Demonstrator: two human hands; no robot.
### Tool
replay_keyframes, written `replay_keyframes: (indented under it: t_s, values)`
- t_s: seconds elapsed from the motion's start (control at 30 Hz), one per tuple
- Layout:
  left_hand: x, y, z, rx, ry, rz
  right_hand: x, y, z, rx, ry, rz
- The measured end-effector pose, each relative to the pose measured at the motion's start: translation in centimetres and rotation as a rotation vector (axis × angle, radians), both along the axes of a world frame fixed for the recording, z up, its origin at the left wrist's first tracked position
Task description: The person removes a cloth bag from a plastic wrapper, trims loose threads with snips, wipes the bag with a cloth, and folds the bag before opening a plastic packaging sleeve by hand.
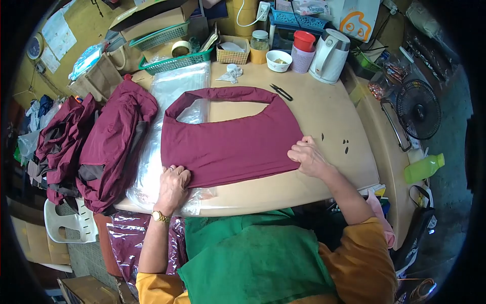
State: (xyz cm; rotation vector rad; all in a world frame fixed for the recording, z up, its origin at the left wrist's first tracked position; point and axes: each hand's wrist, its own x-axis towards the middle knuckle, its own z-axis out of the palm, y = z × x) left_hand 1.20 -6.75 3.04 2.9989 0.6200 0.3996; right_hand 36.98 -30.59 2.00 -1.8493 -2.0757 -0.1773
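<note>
Holds the maroon cloth bag (233, 139) flat on the counter (329, 111), taking the bag as the dial's centre and 12 o'clock as away from the body. Grips the bottom corner at 8 o'clock with the left hand (175, 181), fingers folded down over the cloth. Grasps the side edge between 3 and 4 o'clock with the right hand (308, 155), curled nearly into a fist. No telling the firmness of either grip.

Seems to use 2 opposite sides so as to draw the lower part taut and smooth the creases along it. Leaves the strap (223, 95) loose at 12 o'clock, arched around a gap, probably because of a pull through the bottom only.

Overlaps the clear plastic sheets (177, 83), spread from 11 round to 7 o'clock, perhaps for easy reach by the left hand. Crowded at 9 o'clock by maroon bundles (114, 147), so little room for sliding that way.

Wider room toward 3 o'clock, as far as some small dark scraps (346, 147). Thread snips (281, 92) between 1 and 2 o'clock, just beside the strap, presumably handy for the right hand. Farther out, a bowl (279, 61) at 1 o'clock. Only a narrow strip at 6 o'clock before the counter's rounded near edge and the green apron (248, 258).
</note>
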Motion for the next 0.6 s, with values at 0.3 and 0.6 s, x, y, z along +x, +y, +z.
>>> replay_keyframes:
  t_s: [0.3, 0.6]
  values:
    - [0.3, -1.5, -0.1, 0.021, -0.100, -0.045, -2.0, 0.4, 8.3, -0.472, 0.086, -0.255]
    - [0.7, -2.8, -0.9, -0.178, -0.705, 0.419, -4.1, 5.2, 0.1, -0.102, 0.149, -0.389]
